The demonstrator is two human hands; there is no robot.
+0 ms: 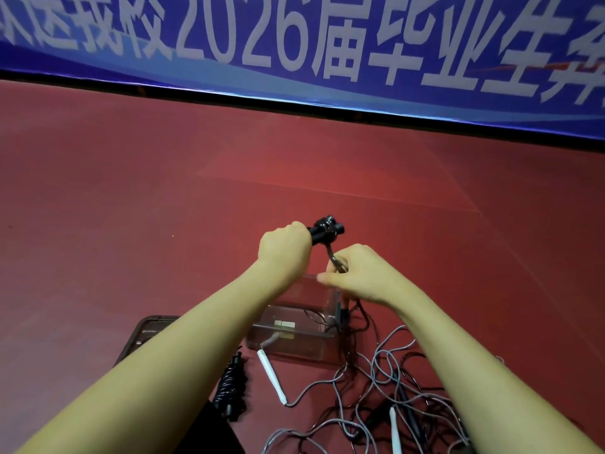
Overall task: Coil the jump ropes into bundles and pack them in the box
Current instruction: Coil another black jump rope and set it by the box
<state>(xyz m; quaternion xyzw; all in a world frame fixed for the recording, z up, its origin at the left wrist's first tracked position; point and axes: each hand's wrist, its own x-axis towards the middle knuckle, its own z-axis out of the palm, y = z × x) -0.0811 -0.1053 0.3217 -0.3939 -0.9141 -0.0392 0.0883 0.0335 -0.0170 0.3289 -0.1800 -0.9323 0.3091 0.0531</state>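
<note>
red floor (131,191), blue banner (294,44) behind

I see two arms that reach out from the bottom of the picture. Both arms are bare all the way up, with no sleeves on them. I see no watch, no band and no ring. The left hand (284,250) has no glove on it. The right hand (355,276) has no glove either. The arms are long and smooth and get thinner toward the wrists. I cannot see the nails well, because the picture is a bit blurry there.
</note>
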